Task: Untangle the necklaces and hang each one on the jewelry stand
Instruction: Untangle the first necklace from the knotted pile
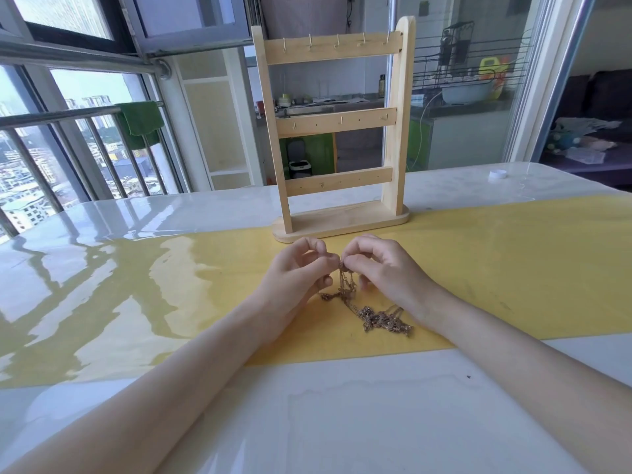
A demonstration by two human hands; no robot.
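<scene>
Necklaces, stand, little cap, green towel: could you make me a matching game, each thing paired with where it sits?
Things:
1. necklaces
2. jewelry stand
3. white cap
4. green towel

Places:
A. over the balcony railing
B. far right of the table
C. upright behind the hands, hooks bare
D. pinched by the left hand and right hand, trailing onto the yellow mat

Pairs: 1-D, 2-C, 3-B, 4-A

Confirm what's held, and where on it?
Both the left hand and right hand pinch the tangled necklaces at the raised top; the rest trails on the table.
</scene>
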